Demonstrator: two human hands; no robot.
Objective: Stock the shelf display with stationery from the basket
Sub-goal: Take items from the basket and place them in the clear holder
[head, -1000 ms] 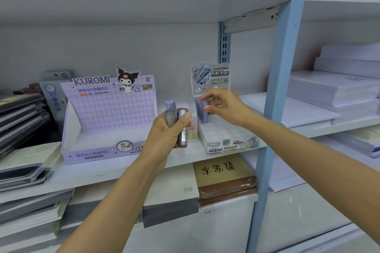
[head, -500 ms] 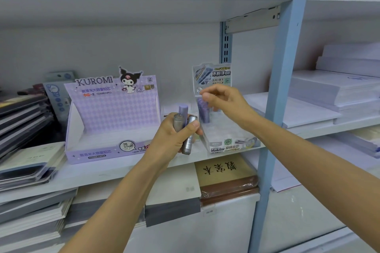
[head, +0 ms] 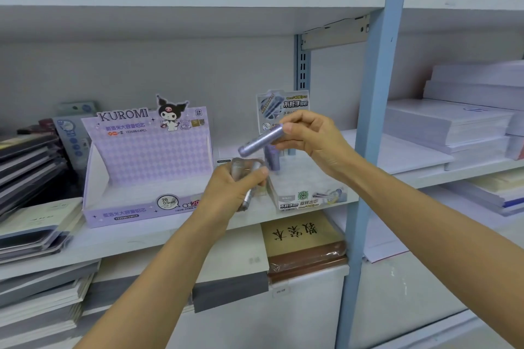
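Head view faces shelf (head: 170, 238) (close, slightly downward).

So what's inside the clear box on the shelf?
Purple tubes stand upright at the back of the clear box. The right hand, pinching a loose tube, hides the rest of that row.

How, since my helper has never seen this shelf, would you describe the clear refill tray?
On the middle shelf, left of the blue upright post, sits the clear refill tray, right of the lilac Kuromi box. Unlike that cardboard box, it is see-through, with purple tubes standing inside.
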